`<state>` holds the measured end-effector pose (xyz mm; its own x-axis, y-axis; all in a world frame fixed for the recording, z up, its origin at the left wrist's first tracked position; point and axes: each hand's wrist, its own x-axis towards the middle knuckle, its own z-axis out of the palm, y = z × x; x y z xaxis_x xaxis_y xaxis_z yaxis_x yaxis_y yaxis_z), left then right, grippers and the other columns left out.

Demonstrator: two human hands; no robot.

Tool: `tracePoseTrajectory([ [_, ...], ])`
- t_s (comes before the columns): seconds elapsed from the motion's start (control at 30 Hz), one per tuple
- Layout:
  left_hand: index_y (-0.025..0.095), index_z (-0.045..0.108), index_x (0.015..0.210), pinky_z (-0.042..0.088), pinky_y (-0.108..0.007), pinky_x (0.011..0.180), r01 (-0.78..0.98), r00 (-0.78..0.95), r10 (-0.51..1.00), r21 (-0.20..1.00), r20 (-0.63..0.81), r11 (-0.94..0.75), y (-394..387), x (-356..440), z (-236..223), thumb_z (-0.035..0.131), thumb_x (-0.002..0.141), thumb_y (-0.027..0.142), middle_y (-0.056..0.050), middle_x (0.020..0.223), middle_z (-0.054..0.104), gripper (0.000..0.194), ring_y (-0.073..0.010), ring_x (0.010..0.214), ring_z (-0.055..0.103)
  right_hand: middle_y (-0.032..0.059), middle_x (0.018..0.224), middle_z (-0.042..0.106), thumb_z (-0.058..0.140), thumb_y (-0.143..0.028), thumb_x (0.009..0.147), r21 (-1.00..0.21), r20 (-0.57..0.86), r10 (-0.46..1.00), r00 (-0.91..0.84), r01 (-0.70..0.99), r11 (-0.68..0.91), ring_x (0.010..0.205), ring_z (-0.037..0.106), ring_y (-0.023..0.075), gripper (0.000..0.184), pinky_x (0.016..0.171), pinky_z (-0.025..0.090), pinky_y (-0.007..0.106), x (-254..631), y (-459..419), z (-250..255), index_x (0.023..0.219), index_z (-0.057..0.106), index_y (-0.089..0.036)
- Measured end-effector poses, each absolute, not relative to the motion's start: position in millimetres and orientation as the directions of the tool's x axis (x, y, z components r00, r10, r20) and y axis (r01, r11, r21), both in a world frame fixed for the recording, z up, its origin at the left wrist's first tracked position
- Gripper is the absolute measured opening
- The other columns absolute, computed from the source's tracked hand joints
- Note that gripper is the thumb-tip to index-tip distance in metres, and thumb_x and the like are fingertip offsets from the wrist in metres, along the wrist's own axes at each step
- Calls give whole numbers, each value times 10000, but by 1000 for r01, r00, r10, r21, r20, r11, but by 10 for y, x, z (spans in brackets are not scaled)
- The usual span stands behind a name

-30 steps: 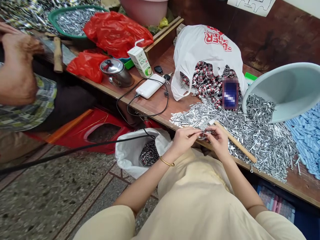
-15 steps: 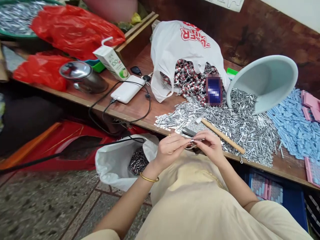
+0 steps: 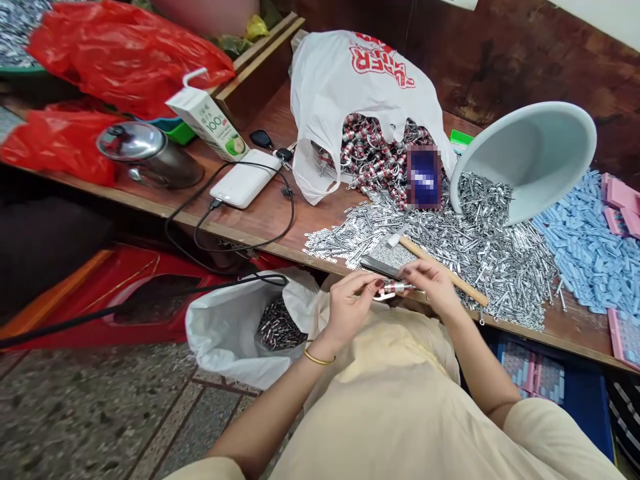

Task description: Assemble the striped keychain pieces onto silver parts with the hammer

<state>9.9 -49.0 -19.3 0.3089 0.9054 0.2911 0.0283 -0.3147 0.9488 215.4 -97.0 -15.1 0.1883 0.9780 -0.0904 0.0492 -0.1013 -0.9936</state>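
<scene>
In front of my belly, a small silver-and-red cylindrical metal fitting lies sideways between my fingertips. Its left end is pinched by my left hand, just above a pale, curved strip that sticks out below. The fingers of my right hand are closed at its right end, where a thin pin shows. Behind my hands, a dark flat metal bar lies at the table edge. A hammer with a wooden handle rests across a heap of silver metal pins.
A white plastic bag holds similar red-and-silver fittings. A grey tub lies tipped over the pins, with blue pieces to the right. A power bank, drink carton and steel mug stand left. An open white sack is below.
The hands have moved slightly apart and turned, and the red-and-silver fitting now shows between them. The view has shifted a little.
</scene>
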Motion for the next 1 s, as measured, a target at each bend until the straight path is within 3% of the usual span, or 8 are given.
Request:
tracePoseTrajectory([
  [0.1, 151, 781, 818, 531, -213, 589, 63, 287, 950, 988, 120, -144, -352, -46, -324, 707, 881, 383, -52, 753, 744, 251, -138, 651, 664, 57, 899, 705, 620, -378, 928, -844, 207, 867, 453, 531, -76, 804, 652, 217, 186, 767, 568, 417, 2871, -786, -114, 936, 730, -229],
  [0.17, 144, 780, 810, 548, -227, 608, 69, 277, 960, 996, 32, -53, -252, -130, -412, 735, 838, 432, -53, 746, 750, 292, -147, 647, 668, 101, 978, 719, 560, -255, 931, -574, 305, 894, 328, 813, -102, 957, 623, 275, 182, 892, 512, 477, 3259, -653, -109, 903, 735, -215],
  [0.27, 135, 783, 802, 552, -246, 621, 74, 288, 956, 997, -46, 26, -151, -188, -519, 768, 782, 479, -55, 724, 751, 345, -155, 640, 664, 126, 1012, 725, 525, -167, 916, -317, 216, 973, 84, 948, -12, 998, 566, 307, 217, 898, 478, 478, 3528, -475, -173, 887, 736, -207],
  [0.37, 128, 788, 816, 551, -257, 644, 84, 286, 954, 994, -89, 67, -107, -206, -582, 792, 740, 500, -62, 738, 757, 380, -161, 660, 664, 132, 938, 712, 549, -165, 902, -236, 156, 988, -3, 971, 41, 952, 556, 306, 176, 876, 483, 461, 3562, -372, -271, 835, 708, -201],
  [0.47, 126, 786, 821, 556, -263, 664, 93, 288, 947, 988, -145, 123, -72, -244, -601, 802, 714, 510, -68, 773, 763, 399, -161, 678, 660, 119, 902, 710, 564, -169, 876, -282, 174, 985, -9, 958, 58, 919, 585, 296, 138, 873, 489, 457, 3578, -383, -328, 797, 671, -206],
  [0.7, 131, 727, 712, 575, -274, 638, 88, 398, 867, 953, -300, 290, 146, -368, -580, 832, 625, 484, -31, 718, 705, 378, -141, 641, 624, 37, 884, 711, 585, -320, 905, -731, 195, 945, 263, 682, -39, 777, 648, 202, 142, 754, 525, 354, 3245, -624, -149, 983, 656, -225],
  [0.83, 143, 663, 618, 557, -252, 612, 139, 490, 813, 949, -315, 284, 322, -353, -560, 784, 647, 392, -2, 631, 643, 278, -131, 612, 606, 43, 976, 709, 566, -301, 947, -807, 151, 989, 12, 579, 116, 893, 659, 195, 153, 810, 524, 347, 2696, -612, 76, 1019, 685, -237],
  [1.0, 138, 687, 638, 525, -231, 584, 234, 567, 756, 943, -329, 235, 483, -257, -595, 717, 667, 307, -11, 623, 661, 174, -125, 585, 597, 52, 949, 716, 575, -249, 958, -785, 118, 934, -338, 545, 296, 893, 660, 199, 167, 806, 504, 346, 2196, -326, 194, 923, 738, -239],
])
